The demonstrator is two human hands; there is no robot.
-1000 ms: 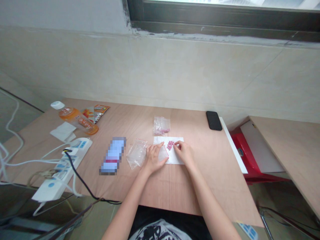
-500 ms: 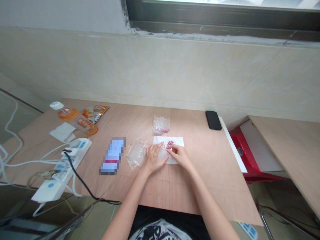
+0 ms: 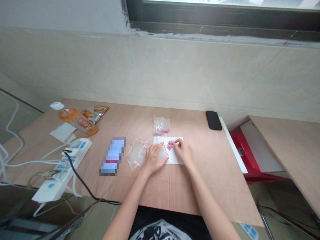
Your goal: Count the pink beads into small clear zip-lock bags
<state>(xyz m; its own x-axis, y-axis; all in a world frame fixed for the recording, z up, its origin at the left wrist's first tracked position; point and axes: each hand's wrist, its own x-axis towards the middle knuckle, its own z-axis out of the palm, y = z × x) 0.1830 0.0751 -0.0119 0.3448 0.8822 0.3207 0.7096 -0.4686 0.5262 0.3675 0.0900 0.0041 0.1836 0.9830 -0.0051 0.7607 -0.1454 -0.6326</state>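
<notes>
A small clear zip bag with a red line at its mouth lies on a sheet of white paper. My left hand rests over this bag, thumb and fingers spread apart, pressing on it. Several round pink beads sit in a cluster on the paper, just right of the bag's mouth. At the right edge of the cluster is my right hand, its fingertips bent together near the beads. Whether a bead is between those fingertips is too small to tell.
Another clear zip bag lies left of my left hand. Beyond the paper is a bag with pink beads. A blurred-out phone, a power strip and an orange drink bottle are leftward; a black phone lies back right.
My right hand has moved a little to the right, from the bag's mouth to the right side of the bead cluster, uncovering more beads. My left hand has stayed in place.
</notes>
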